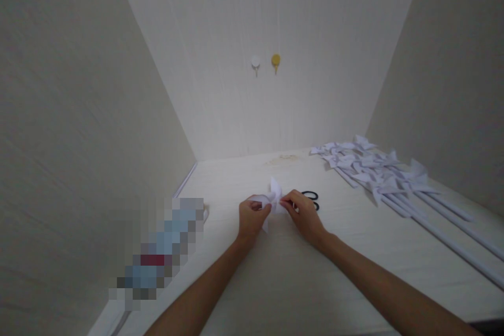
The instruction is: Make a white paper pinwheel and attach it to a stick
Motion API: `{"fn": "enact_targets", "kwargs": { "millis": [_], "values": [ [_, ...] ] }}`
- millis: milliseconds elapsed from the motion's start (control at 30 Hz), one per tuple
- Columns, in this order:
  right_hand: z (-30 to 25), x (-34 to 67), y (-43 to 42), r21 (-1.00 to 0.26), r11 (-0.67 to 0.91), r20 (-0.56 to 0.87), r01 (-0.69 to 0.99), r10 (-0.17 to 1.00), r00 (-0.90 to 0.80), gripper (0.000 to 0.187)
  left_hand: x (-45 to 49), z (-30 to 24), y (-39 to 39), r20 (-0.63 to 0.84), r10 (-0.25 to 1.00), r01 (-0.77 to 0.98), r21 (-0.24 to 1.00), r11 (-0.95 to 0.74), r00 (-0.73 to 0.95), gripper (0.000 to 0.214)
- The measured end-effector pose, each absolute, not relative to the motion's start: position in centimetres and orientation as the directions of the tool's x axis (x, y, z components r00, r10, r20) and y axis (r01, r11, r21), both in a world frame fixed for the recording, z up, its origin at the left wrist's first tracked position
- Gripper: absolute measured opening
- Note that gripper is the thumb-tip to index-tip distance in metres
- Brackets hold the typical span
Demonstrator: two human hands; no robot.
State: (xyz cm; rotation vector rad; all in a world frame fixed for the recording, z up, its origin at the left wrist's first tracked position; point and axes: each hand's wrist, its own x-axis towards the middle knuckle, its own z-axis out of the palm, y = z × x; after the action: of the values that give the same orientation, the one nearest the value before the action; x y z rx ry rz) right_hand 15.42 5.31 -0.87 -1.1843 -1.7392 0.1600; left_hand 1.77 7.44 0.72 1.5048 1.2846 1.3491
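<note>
A white paper pinwheel [276, 189] is held above the middle of the table, its blades folded and pointing several ways. My left hand [252, 218] grips it from the left, thumb and fingers closed on the paper. From the right, my right hand [303, 213] pinches close to its centre with the fingertips together. Whether a small part sits in that pinch is too small to tell. Just behind my right hand lie scissors; only their black handles [310, 196] show, and the blades are hidden.
Several finished-looking white paper pinwheels [380, 181] on rolled paper sticks [444, 239] lie along the right side. A pixelated object [165, 247] with a cord stands at the left wall. A white hook [255, 62] and a yellow hook [275, 60] are on the back wall.
</note>
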Motion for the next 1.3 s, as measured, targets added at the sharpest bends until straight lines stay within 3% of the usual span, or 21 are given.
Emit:
{"fn": "enact_targets", "kwargs": {
  "millis": [400, 967, 1300],
  "values": [
    [-1.33, 15.31, 5.43, -0.499, 0.463, 0.560, 0.732, 0.817, -0.136, 0.010, 1.50, 0.35, 7.75, 0.274, 0.957, 0.188, 0.949, -0.253, -0.097, 0.007],
    [-0.77, 14.89, 4.83, -0.526, 0.474, 0.561, 0.707, 0.818, -0.131, 0.012, 1.52, 0.54, 7.61, 0.268, 0.959, 0.188, 0.950, -0.247, -0.092, 0.006],
    [-0.84, 14.78, 4.93, -0.492, 0.369, 0.514, 0.788, 0.854, -0.079, 0.015, 1.54, 0.21, 7.66, 0.280, 0.959, 0.176, 0.948, -0.267, -0.052, 0.008]
  ]
}}
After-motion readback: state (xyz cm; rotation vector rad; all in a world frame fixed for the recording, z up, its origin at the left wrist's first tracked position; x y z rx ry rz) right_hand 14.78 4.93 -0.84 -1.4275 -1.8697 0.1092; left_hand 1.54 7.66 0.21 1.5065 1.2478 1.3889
